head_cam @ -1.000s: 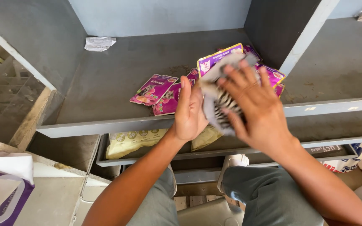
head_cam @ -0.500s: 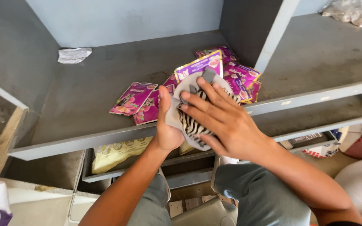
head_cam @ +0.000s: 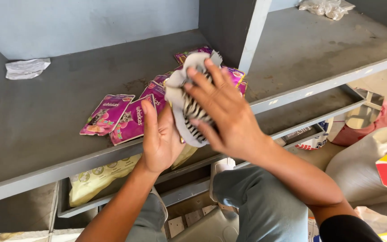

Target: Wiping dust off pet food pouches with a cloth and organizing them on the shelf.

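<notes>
Since a moment ago, the striped cloth (head_cam: 189, 107) is being kept pressed between the flat left hand (head_cam: 160, 139) and spread right hand (head_cam: 222, 114) above the purple pouches (head_cam: 126, 116), best wiped evenly.

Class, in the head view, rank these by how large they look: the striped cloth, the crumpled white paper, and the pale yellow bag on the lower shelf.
1. pale yellow bag, though partly hidden
2. striped cloth, nearer the camera and half covered by the right hand, so these two are unsure
3. crumpled white paper
</notes>
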